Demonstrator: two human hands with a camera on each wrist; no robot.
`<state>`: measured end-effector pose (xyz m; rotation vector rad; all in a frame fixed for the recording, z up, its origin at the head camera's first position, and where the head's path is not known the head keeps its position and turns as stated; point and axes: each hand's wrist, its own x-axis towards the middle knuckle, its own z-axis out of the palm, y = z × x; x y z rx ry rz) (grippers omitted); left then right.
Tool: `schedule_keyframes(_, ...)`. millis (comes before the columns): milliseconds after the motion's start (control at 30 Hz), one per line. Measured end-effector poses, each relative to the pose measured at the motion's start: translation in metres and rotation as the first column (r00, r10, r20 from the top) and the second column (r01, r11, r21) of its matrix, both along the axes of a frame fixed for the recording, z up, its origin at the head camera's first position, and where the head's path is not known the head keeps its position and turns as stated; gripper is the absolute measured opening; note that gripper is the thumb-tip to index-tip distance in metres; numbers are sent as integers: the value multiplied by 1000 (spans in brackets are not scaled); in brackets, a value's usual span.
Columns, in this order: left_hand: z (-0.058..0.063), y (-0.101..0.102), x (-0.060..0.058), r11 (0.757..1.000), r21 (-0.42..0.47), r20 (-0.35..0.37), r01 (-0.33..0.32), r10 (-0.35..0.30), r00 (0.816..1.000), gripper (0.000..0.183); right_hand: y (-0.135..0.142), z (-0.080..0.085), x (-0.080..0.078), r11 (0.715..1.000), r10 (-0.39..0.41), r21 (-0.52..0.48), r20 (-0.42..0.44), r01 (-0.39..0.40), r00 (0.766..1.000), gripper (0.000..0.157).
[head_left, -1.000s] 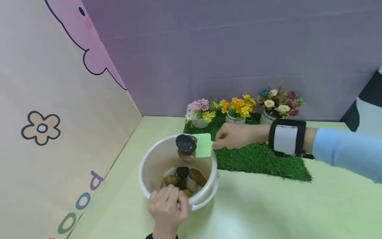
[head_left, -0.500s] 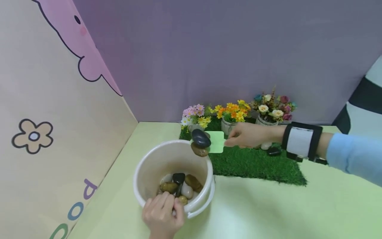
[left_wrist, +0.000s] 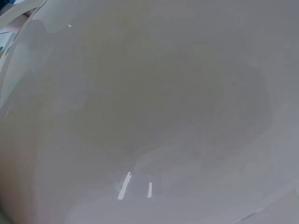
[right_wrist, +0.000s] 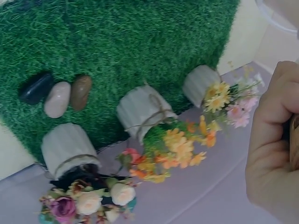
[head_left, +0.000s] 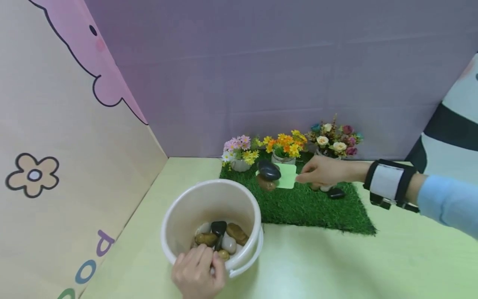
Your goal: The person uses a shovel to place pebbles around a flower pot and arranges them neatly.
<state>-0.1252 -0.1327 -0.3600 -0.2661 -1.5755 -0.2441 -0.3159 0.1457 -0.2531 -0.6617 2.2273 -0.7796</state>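
Observation:
My left hand [head_left: 198, 270] grips the near rim of a white bucket [head_left: 179, 222]. Several wet-looking pebbles [head_left: 206, 238], black, brown and pale, lie at its bottom. My right hand [head_left: 317, 171] holds a small light green shovel [head_left: 287, 176], its handle hidden in the fist. A black pebble [head_left: 269, 170] and a brown pebble [head_left: 266, 183] ride on the shovel, above the artificial grass mat [head_left: 298, 207] to the bucket's right. In the right wrist view a black stone [right_wrist: 37, 87], a pale stone [right_wrist: 58, 99] and a brown stone [right_wrist: 81, 92] lie together on the mat.
Along the mat's back edge stand a pink-and-yellow flower pot [head_left: 240, 165], an orange flower pot [head_left: 284, 158] and a rose pot [head_left: 332, 145]. A grey-purple backdrop [head_left: 242, 83] rises behind, a decorated panel [head_left: 93, 166] at left. The bucket's outer wall [left_wrist: 163, 116] fills the left wrist view.
My right hand has carried the shovel with the pebbles out from over the bucket, rightward above the grass mat. My left hand keeps its grip on the rim. The head view has shifted slightly.

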Motion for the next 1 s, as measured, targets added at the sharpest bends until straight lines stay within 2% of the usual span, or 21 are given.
schedule_keyframes(200, -3, -2, -5, 1000, -15, 21, 11, -11, 1000, 22, 14, -11, -8, 1000, -21, 9, -50, 22, 998, 32)
schedule_keyframes(367, -4, -2, -10, 1000, -29, 32, 11, -10, 999, 23, 29, -24, -20, 998, -57, -17, -67, 56, 996, 35)
schedule_keyframes(467, -4, -2, -10, 1000, -21, 24, 4, -3, 1000, 22, 39, -48, -30, 997, -82, -16, -41, 82, 996, 37)
schedule_keyframes(633, -4, -1, -5, 1000, -4, 7, -13, 13, 1000, 21, 56, -103, -40, 991, -135, 13, -1, 135, 991, 36)
schedule_keyframes(733, -2, 0, -3, 1000, 2, 13, -10, 10, 1000, 21, 65, -123, -44, 985, -175, -8, -8, 175, 985, 34)
schedule_keyframes(833, 1, 1, -3, 1000, 13, 21, -6, 6, 1000, 22, 71, -130, -48, 981, -191, -33, -29, 190, 981, 35)
schedule_keyframes(1000, 2, 2, -3, 1000, 28, 20, 6, -6, 1000, 24, 77, -130, -55, 974, -227, -12, -54, 226, 972, 35)
